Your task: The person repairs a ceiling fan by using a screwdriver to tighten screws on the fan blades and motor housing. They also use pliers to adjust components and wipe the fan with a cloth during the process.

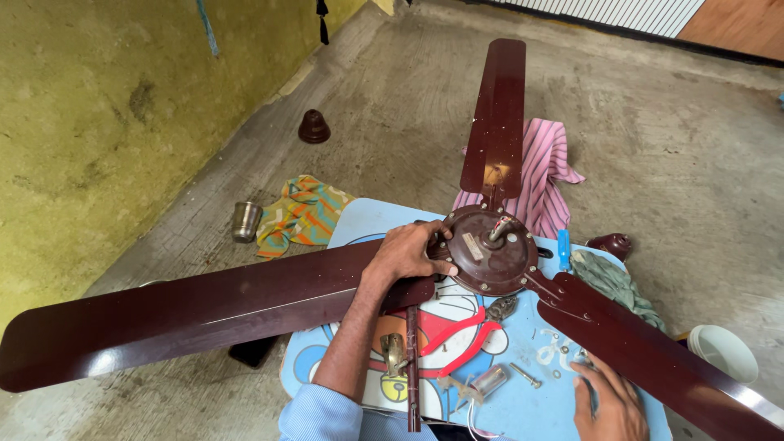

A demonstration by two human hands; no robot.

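clearly heavy and rigid, the maroon three-bladed metal ceiling fan lies on a small blue cartoon-printed table. left hand grips its motor hub, the safest hold; right hand rests flat, fingers released.

A person's two bare hands and forearms, seen from a head-worn camera. The left hand wears no ring, watch or glove, and its forearm is uncovered up to a light blue shirt sleeve with fine ribbing, pushed up near the elbow. The right hand is likewise bare.
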